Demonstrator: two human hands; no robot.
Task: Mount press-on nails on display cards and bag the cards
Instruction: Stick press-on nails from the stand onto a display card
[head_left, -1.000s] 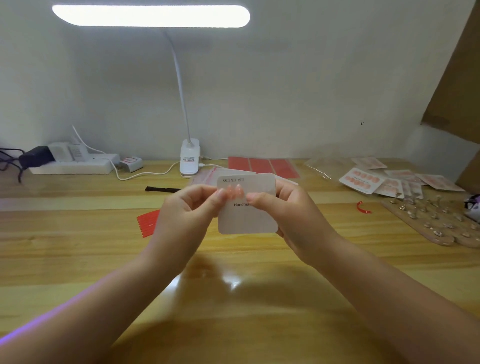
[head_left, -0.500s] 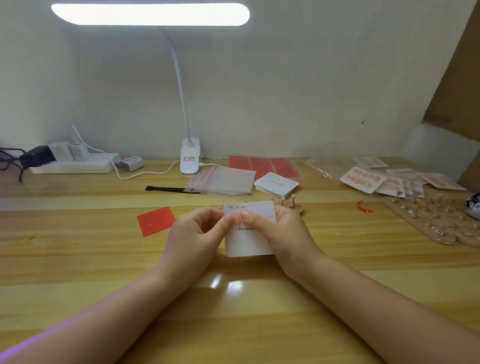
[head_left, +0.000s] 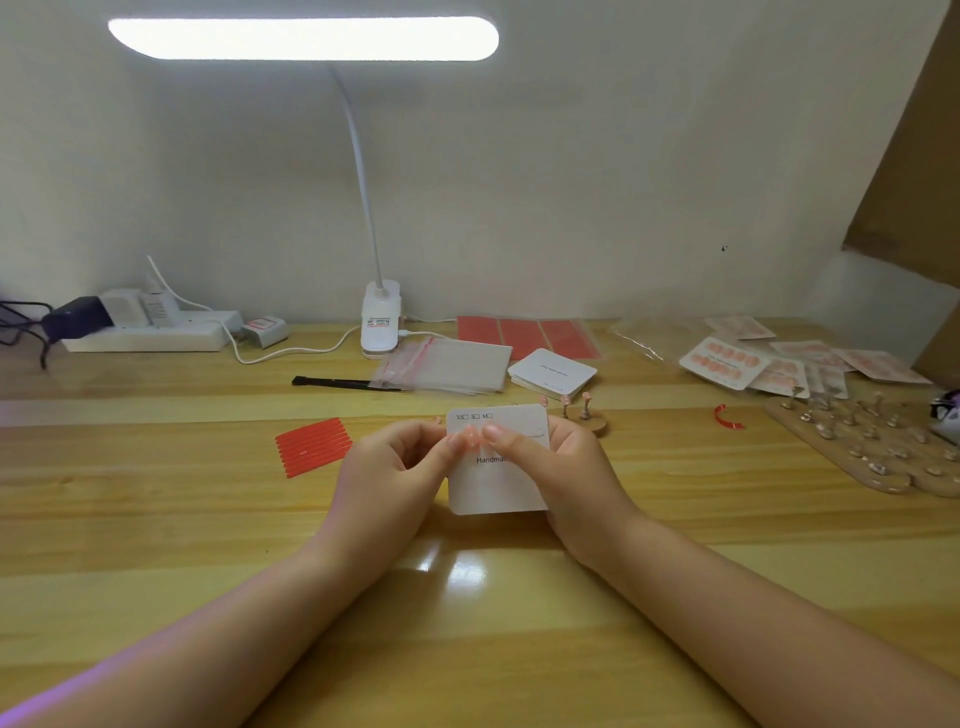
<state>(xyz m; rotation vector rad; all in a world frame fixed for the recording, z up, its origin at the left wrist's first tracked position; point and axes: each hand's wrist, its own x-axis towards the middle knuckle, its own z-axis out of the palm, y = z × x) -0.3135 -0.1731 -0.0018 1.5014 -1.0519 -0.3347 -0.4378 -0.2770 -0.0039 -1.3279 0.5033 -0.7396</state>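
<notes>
Both grips are closed on work: my right hand (head_left: 566, 467) clamps the white rounded-corner display card (head_left: 493, 483) by its right edge, held just above the wooden worktop (head_left: 208, 519), while my left hand (head_left: 395, 467) pinches a small pink press-on nail (head_left: 471, 435) against the card's upper face. I judge the card light, fairly stiff, best held by its edges; the nail is glossy and likely to slip.
</notes>
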